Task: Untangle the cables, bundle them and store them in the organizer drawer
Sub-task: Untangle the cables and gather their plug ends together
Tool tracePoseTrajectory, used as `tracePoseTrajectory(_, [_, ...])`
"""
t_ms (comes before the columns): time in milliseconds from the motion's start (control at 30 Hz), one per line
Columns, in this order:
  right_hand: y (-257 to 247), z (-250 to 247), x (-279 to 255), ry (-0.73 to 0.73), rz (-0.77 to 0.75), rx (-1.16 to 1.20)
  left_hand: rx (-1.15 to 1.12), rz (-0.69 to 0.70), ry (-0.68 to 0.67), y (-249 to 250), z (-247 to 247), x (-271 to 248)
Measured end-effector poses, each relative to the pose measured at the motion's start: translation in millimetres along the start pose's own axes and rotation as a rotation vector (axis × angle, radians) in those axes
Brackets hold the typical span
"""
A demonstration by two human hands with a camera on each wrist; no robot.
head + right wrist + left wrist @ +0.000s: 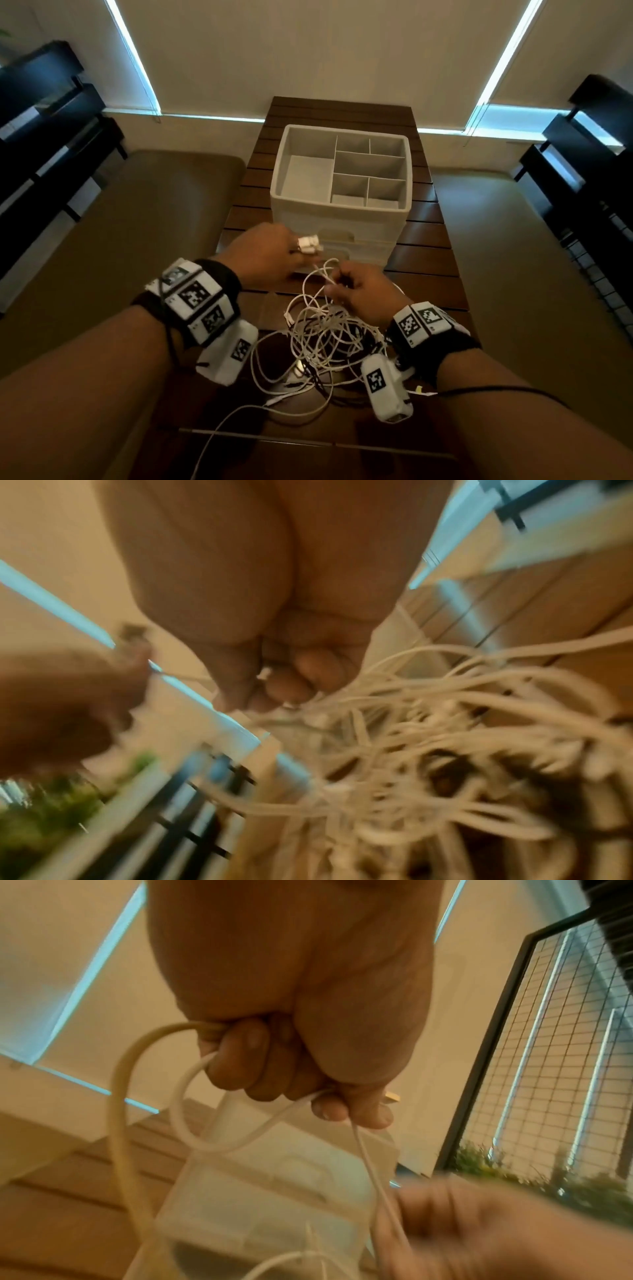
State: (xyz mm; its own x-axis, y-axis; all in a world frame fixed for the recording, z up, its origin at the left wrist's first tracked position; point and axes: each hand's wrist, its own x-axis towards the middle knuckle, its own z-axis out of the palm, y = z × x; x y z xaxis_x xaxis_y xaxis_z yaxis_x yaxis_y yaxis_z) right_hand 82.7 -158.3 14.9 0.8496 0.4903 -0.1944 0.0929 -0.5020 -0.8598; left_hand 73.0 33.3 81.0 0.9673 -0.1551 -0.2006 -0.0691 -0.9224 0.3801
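Note:
A tangle of white cables (322, 339) lies on the dark slatted table (428, 246) in front of me. My left hand (270, 257) is raised above it, fingers curled round a small white coil of cable (310, 244); the left wrist view shows white cable loops (192, 1123) running out of that fist (291, 1074). My right hand (359, 291) pinches a white strand (327, 277) at the top of the tangle; the right wrist view is blurred, with curled fingers (294, 680) over the cable pile (428, 737). The white organizer (342, 219) stands behind the hands.
The organizer's top tray (284, 164) has several open compartments, and drawer fronts (356, 246) face me below it. Loose cable ends (239, 411) trail toward the table's near edge. Beige cushions (144, 240) flank the table; dark shelving (589, 171) stands at both sides.

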Motion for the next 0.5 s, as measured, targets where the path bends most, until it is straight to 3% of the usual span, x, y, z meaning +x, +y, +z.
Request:
tracePoseTrajectory(100, [18, -5, -2, -0.02, 0.076, -0.243, -0.045, -0.016, 0.143, -6, -29, -1])
tracePoseTrajectory(200, [20, -5, 2, 0.069, 0.098, -0.248, -0.19, -0.071, 0.151, -1, -33, 0])
tracePoseTrajectory(233, [16, -2, 3, 0.127, 0.072, -0.245, -0.268, -0.104, 0.146, 1, -29, 1])
tracePoseTrajectory(333, [5, 9, -3, 0.484, -0.146, -0.217, -0.43, -0.159, 0.145, 7, -23, 6])
tracePoseTrajectory(367, [2, 14, -6, 0.486, -0.233, -0.212, -0.442, -0.165, 0.13, 8, -23, 8])
tracePoseTrajectory(433, [-1, 28, -13, 0.167, -0.299, -0.278, -0.465, -0.183, 0.099, 14, -24, 12])
tracePoseTrajectory(500, [7, 47, -14, -0.196, -0.201, -0.502, -0.503, -0.2, 0.089, 19, -28, 15])
